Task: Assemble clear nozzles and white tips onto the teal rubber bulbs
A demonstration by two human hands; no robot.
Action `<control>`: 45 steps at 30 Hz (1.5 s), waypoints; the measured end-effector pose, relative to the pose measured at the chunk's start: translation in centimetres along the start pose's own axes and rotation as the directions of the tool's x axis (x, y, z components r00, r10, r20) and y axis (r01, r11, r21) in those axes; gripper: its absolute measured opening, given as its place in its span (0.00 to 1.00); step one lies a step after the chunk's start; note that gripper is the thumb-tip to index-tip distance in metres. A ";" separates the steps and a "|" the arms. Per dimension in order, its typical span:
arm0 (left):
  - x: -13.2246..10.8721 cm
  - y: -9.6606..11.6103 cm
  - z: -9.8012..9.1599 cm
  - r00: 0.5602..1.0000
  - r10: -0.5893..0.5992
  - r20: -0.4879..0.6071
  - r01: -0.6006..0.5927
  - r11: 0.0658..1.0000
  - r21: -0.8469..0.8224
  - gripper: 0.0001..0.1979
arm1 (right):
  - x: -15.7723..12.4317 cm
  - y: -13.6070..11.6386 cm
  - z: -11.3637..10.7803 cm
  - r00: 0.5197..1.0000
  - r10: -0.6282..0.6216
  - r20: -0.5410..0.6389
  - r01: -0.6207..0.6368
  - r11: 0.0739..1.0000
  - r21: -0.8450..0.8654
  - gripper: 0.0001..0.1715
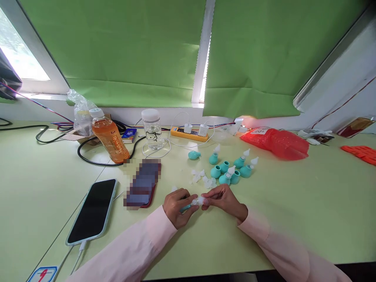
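Near the front of the table, my left hand (179,206) is closed around a teal rubber bulb (185,208), mostly covered by the fingers. A translucent nozzle piece (197,201) points from it toward my right hand (221,200), whose fingertips pinch the nozzle's far end. Just beyond the hands stand several teal bulbs: some carry translucent tips, such as this bulb (225,179), while others, like this bulb (215,171), show bare openings. Loose translucent parts (209,182) lie in a small pile left of the bulbs. One teal bulb (194,155) rests on its side farther back.
To the left lie a charging phone (91,211) and a second, blurred-out phone (143,182). Behind them are an orange drink bottle (110,137), a clear cup (152,131) and a yellow power strip (189,133) with cables. A red plastic bag (276,143) sits back right.
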State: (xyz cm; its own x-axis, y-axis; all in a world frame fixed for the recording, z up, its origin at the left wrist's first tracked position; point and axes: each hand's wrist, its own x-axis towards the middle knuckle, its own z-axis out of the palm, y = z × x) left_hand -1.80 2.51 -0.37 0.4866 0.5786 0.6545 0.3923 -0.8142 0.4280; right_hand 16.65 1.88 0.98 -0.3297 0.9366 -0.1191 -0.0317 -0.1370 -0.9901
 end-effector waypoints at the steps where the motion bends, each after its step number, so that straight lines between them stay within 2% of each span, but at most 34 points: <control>1: 0.0 0.1 -0.1 1.000 -0.003 -0.008 0.003 1.000 -0.013 0.12 | -0.1 0.0 0.1 1.000 -0.004 0.002 0.004 1.000 0.013 0.09; 6: -0.2 0.2 0.1 1.000 -0.018 -0.015 0.017 0.999 -0.048 0.11 | -0.1 0.1 0.4 1.000 -0.028 -0.011 0.028 0.999 0.041 0.10; 9: 0.6 0.6 -0.2 0.996 -0.092 -0.007 0.091 0.992 -0.082 0.11 | -0.1 0.1 0.7 0.992 -0.091 -0.084 0.093 0.995 0.024 0.13; 11: 1.7 0.9 -1.0 0.982 -0.185 -0.026 0.182 0.979 -0.089 0.11 | -0.2 0.1 0.9 0.961 -0.203 -0.189 0.201 0.979 -0.027 0.17; 13: 2.8 0.7 -2.2 0.947 -0.299 -0.120 0.294 0.954 -0.057 0.10 | -0.4 -0.1 0.9 0.892 -0.361 -0.272 0.328 0.931 -0.162 0.19; 15: 3.8 0.2 -3.5 0.897 -0.385 -0.218 0.396 0.918 0.010 0.11 | -0.5 -0.4 0.5 0.801 -0.533 -0.273 0.410 0.820 -0.400 0.16; 17: 4.4 -0.7 -4.2 0.870 -0.432 -0.237 0.462 0.882 0.089 0.11 | -0.3 -0.8 -0.4 0.720 -0.669 -0.185 0.419 0.632 -0.652 0.10; 18: 4.5 -1.1 -4.3 0.864 -0.450 -0.224 0.486 0.862 0.145 0.11 | -0.2 -0.9 -1.0 0.696 -0.708 -0.120 0.408 0.527 -0.745 0.07; 20: 4.6 -2.0 -4.1 0.858 -0.481 -0.178 0.513 0.822 0.248 0.11 | 0.1 -1.2 -2.1 0.680 -0.733 0.002 0.381 0.351 -0.855 0.06; 22: 4.5 -2.9 -3.5 0.854 -0.500 -0.141 0.519 0.801 0.298 0.11 | 0.3 -1.4 -2.9 0.686 -0.721 0.099 0.359 0.217 -0.908 0.08; 25: 4.1 -4.3 -2.9 0.871 -0.486 -0.067 0.488 0.844 0.221 0.10 | 0.3 -1.4 -3.5 0.702 -0.679 0.213 0.326 0.040 -0.945 0.10; 28: 3.7 -5.1 -3.0 0.859 -0.512 -0.029 0.509 0.844 0.167 0.11 | 0.2 -1.2 -3.6 0.716 -0.649 0.257 0.286 -0.063 -0.956 0.10; 34: 3.7 -5.2 -3.5 0.839 -0.540 -0.071 0.539 0.804 0.249 0.12 | 0.3 -1.0 -3.5 0.783 -0.563 0.264 0.247 -0.108 -0.963 0.10; 39: 3.7 -5.0 -3.4 0.826 -0.555 -0.099 0.558 0.782 0.278 0.16 | 0.5 -0.3 -3.0 0.766 -0.587 0.263 0.235 -0.126 -0.964 0.13; 42: 3.7 -4.4 -3.6 0.858 -0.465 -0.217 0.512 0.805 0.299 0.21 | 0.8 0.3 -2.5 0.813 -0.523 0.257 0.208 -0.151 -0.966 0.16; 45: 3.5 -3.2 -3.8 0.895 -0.269 -0.357 0.387 0.865 0.319 0.18 | 1.0 0.7 -2.3 0.842 -0.471 0.265 0.210 -0.167 -0.963 0.15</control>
State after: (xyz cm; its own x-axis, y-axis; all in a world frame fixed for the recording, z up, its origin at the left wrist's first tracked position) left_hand -4.29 6.92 2.92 0.0513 0.7193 0.6928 0.7765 -0.4650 0.4253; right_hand 18.48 3.45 0.02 -0.5127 0.7671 0.3856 0.8449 0.5306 0.0677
